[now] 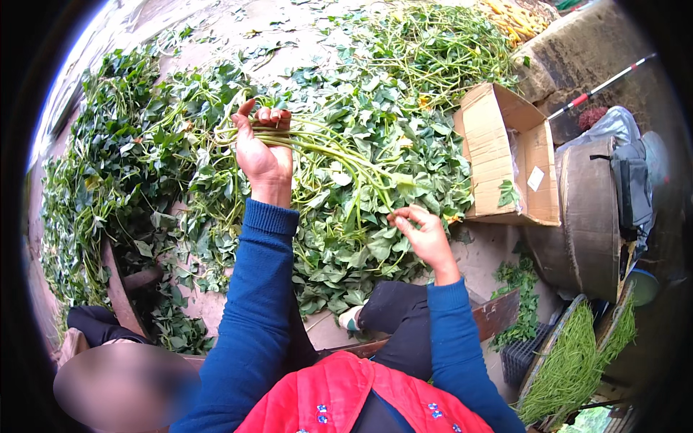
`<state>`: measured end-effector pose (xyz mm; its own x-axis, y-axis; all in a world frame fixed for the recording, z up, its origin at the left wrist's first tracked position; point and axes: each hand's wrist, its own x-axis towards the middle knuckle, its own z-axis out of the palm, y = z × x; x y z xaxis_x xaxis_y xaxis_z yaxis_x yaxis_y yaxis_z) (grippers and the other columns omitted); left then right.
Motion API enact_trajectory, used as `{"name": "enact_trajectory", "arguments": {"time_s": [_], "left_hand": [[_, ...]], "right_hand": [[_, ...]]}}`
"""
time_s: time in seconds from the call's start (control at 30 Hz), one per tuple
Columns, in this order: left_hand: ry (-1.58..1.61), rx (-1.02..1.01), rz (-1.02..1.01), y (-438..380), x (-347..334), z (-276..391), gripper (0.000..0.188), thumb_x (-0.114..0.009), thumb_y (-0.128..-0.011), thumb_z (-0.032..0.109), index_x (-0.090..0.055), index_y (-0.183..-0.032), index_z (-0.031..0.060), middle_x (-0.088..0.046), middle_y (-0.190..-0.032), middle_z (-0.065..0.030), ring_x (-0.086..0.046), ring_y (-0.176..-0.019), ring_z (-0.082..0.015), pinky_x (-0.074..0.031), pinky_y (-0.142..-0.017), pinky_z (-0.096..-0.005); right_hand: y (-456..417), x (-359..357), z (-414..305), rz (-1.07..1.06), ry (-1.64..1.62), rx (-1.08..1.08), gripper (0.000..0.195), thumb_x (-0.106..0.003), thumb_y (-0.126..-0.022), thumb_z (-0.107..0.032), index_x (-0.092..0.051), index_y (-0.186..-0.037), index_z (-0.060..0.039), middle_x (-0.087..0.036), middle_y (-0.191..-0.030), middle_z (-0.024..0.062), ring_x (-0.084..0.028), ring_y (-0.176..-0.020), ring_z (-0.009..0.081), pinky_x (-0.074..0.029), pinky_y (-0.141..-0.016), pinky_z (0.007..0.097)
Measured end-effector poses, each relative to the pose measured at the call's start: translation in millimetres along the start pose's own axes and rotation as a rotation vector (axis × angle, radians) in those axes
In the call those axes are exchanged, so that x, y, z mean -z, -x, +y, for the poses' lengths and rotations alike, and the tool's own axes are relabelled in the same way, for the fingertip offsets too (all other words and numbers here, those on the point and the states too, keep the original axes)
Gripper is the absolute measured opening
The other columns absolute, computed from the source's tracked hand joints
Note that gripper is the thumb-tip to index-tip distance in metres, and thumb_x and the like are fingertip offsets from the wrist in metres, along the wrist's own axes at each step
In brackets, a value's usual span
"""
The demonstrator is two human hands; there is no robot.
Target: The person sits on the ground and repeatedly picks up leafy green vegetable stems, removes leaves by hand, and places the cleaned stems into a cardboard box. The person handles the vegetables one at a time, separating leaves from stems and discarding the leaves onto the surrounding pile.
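A bunch of long green leaf stalks (325,149) lies across the palm of my left hand (265,146), its fingers curled over the stalks. The stalks reach right and down towards my right hand (422,230), whose thumb and fingers are pinched together at the lower end of a stalk. Beneath both hands spreads a large heap of leafy green vines (373,113). More vines (124,178) are piled to the left.
An open cardboard box (514,157) stands at the right, beside a brown drum-like container (590,216). Shallow baskets of thin green stalks (568,368) and a dark plastic crate (522,352) are at the lower right. Another person (103,330) is at the lower left.
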<state>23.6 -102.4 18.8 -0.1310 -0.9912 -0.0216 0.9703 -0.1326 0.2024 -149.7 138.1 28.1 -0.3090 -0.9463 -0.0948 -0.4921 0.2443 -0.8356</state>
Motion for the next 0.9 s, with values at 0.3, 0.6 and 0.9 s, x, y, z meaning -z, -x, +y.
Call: {"name": "enact_trajectory", "arguments": {"time_s": [0.3,0.6,0.9], "left_hand": [[0.009,0.072,-0.026,8.5,-4.9,-13.7,0.033,-0.039,-0.094,0.036,-0.046,-0.104,0.0056,-0.041,-0.071,-0.0037,-0.046,-0.068,-0.0183,-0.046,-0.079,-0.0394],[-0.063,-0.073,0.018,8.1,-13.1,-0.5,0.034,-0.04,-0.094,0.037,-0.044,-0.102,0.0043,-0.044,-0.069,-0.0046,-0.047,-0.065,-0.0181,-0.046,-0.071,-0.0369],[-0.064,-0.044,-0.03,9.7,-13.8,1.3,0.032,-0.038,-0.095,0.035,-0.045,-0.104,0.0048,-0.042,-0.074,-0.005,-0.045,-0.07,-0.0184,-0.047,-0.076,-0.0372]], "right_hand": [[-6.4,-21.3,42.2,0.683,-0.194,-0.221,0.013,-0.052,-0.081,-0.003,-0.061,-0.083,0.0058,-0.061,-0.07,0.0076,-0.056,-0.062,0.012,-0.044,-0.056,0.0254],[-4.0,-45.9,17.6,0.303,-0.763,-0.097,0.031,-0.048,-0.09,-0.018,-0.057,-0.108,0.0051,-0.063,-0.098,0.014,-0.06,-0.091,0.0216,-0.044,-0.087,0.0313],[17.0,-34.3,-21.7,-0.336,-1.355,-0.216,0.026,-0.059,-0.083,-0.021,-0.06,-0.094,0.003,-0.063,-0.086,0.0139,-0.062,-0.076,0.0263,-0.05,-0.079,0.0402]]}}
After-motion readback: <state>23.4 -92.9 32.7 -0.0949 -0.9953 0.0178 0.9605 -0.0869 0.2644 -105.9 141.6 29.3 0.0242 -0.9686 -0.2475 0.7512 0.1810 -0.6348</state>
